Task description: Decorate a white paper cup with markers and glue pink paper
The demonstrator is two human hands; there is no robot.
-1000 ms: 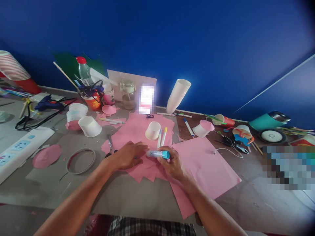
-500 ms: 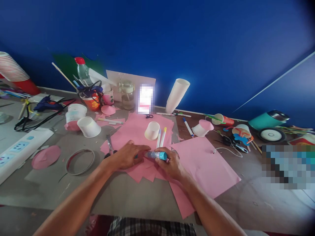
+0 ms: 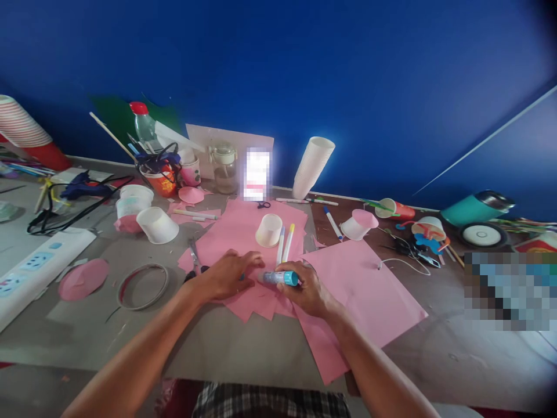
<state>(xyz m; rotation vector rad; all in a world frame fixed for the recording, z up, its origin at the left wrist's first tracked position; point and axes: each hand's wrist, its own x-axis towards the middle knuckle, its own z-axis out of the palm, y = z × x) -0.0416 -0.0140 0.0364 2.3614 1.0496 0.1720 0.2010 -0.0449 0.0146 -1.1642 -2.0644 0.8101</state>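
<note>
My right hand (image 3: 307,290) grips a light blue glue stick (image 3: 281,278), held level with its tip pointing left. My left hand (image 3: 228,274) lies over a pile of pink paper pieces (image 3: 256,305), its fingers curled right beside the stick's tip; what it holds, if anything, is hidden. A large pink sheet (image 3: 361,290) spreads to the right under my right wrist. Just beyond my hands stand an upturned white paper cup (image 3: 268,230) and two markers (image 3: 285,244). Scissors (image 3: 194,258) rest to the left of my left hand.
A white power strip (image 3: 35,264), a pink paper disc (image 3: 82,278) and a ring (image 3: 143,284) lie at left. More cups (image 3: 156,224), a cup stack (image 3: 312,167), a glue gun (image 3: 82,184), jars and a bottle crowd the back. A teal flask (image 3: 476,208) lies at right.
The glue stick and my right hand have shifted slightly left and down toward my left hand. The view has drifted a little; my left hand stays on the pink pieces.
</note>
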